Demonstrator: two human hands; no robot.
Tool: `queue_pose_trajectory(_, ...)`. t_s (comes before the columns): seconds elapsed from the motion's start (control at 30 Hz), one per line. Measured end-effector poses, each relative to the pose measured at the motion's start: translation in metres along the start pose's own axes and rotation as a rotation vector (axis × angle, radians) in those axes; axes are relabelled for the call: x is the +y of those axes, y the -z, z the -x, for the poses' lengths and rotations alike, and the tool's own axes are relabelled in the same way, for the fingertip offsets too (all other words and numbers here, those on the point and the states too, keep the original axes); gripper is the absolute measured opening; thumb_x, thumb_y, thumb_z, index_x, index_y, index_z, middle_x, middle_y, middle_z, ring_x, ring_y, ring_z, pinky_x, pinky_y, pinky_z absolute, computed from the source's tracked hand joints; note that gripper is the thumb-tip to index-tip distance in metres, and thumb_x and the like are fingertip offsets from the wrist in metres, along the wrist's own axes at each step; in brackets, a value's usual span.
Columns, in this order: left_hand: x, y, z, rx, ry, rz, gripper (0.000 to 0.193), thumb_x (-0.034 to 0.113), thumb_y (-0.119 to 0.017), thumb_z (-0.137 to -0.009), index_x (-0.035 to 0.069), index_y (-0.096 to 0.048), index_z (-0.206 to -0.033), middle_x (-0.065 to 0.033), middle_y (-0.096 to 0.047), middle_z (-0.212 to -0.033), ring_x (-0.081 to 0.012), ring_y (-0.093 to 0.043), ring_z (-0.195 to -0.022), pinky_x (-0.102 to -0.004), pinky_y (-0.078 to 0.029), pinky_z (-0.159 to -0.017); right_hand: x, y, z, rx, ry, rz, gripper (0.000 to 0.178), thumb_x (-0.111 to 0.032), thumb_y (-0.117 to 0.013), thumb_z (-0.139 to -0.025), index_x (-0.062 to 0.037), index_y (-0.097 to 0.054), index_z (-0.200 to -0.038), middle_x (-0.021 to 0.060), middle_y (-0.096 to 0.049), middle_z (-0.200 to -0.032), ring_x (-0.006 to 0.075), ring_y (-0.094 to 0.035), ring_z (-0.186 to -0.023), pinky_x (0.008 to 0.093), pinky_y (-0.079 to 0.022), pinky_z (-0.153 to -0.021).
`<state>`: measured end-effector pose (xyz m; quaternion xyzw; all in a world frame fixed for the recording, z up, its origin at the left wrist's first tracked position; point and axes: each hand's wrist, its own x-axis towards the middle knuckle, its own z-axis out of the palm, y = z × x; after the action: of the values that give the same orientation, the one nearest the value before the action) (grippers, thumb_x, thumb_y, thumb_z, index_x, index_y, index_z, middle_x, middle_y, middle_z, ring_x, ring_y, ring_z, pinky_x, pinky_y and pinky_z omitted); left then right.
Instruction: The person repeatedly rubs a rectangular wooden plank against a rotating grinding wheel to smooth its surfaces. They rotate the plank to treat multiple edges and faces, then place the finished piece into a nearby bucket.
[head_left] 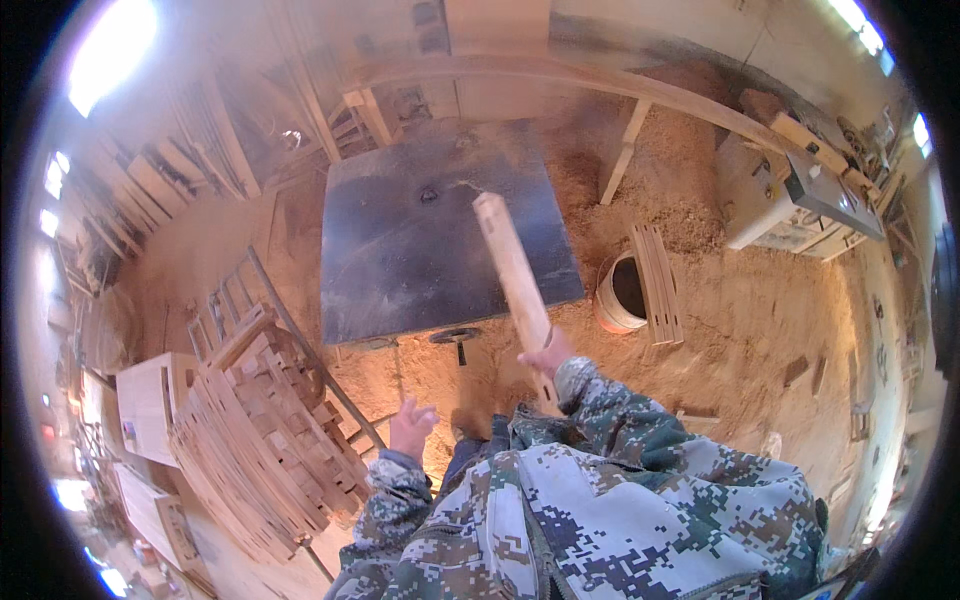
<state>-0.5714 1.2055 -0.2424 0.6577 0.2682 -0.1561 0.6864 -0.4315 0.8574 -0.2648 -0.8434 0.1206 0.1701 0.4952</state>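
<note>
My right hand (548, 354) grips a long pale wooden board (513, 268) near its close end. The board slants away over a dark metal machine table (400, 250), its far tip close to a small spindle-like fitting (428, 194) on the top. My left hand (409, 430) is raised in front of me with its fingers apart and nothing in it. Below the table's front edge shows a dark handwheel (456, 338). Beside my left hand a large stack of cut wooden pieces (265, 425) rests on a metal-framed rack (315, 350).
Right of the table stand a bucket (622, 298) and several slats (656, 285) leaning beside it. A wooden beam (690, 98) runs behind the table on slanted legs. Another machine (790, 205) is at the far right. Sawdust covers the floor (740, 370), with wood scraps (797, 371) on it.
</note>
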Motion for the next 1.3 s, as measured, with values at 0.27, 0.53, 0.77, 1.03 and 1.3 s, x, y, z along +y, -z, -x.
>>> queue_pose_trajectory(0.27, 0.021, -0.016, 0.031, 0.113, 0.022, -0.110, 0.070, 0.008, -0.067, -0.101, -0.013, -0.034, -0.159, -0.0288, -0.070, -0.132, -0.0304, -0.076, -0.107, -0.0394, -0.060, -0.092, -0.069, 0.106, -0.085, 0.371, 0.088, 0.574, 0.079, -0.027, -0.082, -0.077, 0.0000, -0.049, -0.143, 0.0266, -0.062, -0.128, 0.0444, -0.062, -0.122, 0.0522, -0.052, -0.106)
queue_pose_trajectory(0.53, 0.095, -0.050, 0.009, 0.124, -0.139, -0.146, 0.057, 0.006, -0.067, -0.101, -0.011, -0.047, -0.151, -0.0238, -0.073, -0.126, -0.0271, -0.075, -0.108, -0.0385, -0.059, -0.095, -0.152, 0.071, -0.086, -0.133, 0.405, 0.763, 0.079, -0.024, -0.081, -0.077, -0.0052, -0.047, -0.146, 0.0184, -0.067, -0.117, 0.0421, -0.066, -0.116, 0.0557, -0.057, -0.093)
queue_pose_trajectory(0.77, 0.219, -0.063, -0.055, -0.018, -0.549, -0.492, 0.033, 0.005, -0.065, -0.101, -0.005, -0.064, -0.133, -0.0160, -0.075, -0.122, -0.0236, -0.074, -0.107, -0.0359, -0.057, -0.096, -0.214, -0.005, -0.061, -0.558, 0.841, 0.700, 0.074, -0.020, -0.083, -0.071, -0.0212, -0.061, -0.142, 0.0156, -0.069, -0.101, 0.0386, -0.067, -0.102, 0.0555, -0.053, -0.082)
queue_pose_trajectory(1.03, 0.248, -0.005, -0.110, -0.025, -0.711, -0.487, 0.022, 0.001, -0.066, -0.096, -0.002, -0.070, -0.118, -0.0192, -0.075, -0.107, -0.0363, -0.073, -0.101, -0.0427, -0.058, -0.091, -0.133, 0.127, -0.079, 0.148, -0.194, 0.431, 0.045, -0.042, -0.080, -0.086, -0.0123, -0.075, -0.120, 0.0207, -0.068, -0.109, 0.0398, -0.063, -0.108, 0.0520, -0.050, -0.092)
queue_pose_trajectory(1.3, 0.288, -0.055, -0.181, -0.443, -1.029, -0.534, 0.028, 0.001, -0.069, -0.086, 0.003, -0.070, -0.114, -0.0168, -0.073, -0.104, -0.0391, -0.069, -0.098, -0.0477, -0.057, -0.085, -0.062, 0.138, -0.051, 0.691, 0.120, 0.577, 0.078, -0.012, -0.084, -0.072, -0.0178, -0.065, -0.147, 0.0191, -0.065, -0.118, 0.0389, -0.058, -0.103, 0.0512, -0.049, -0.093)
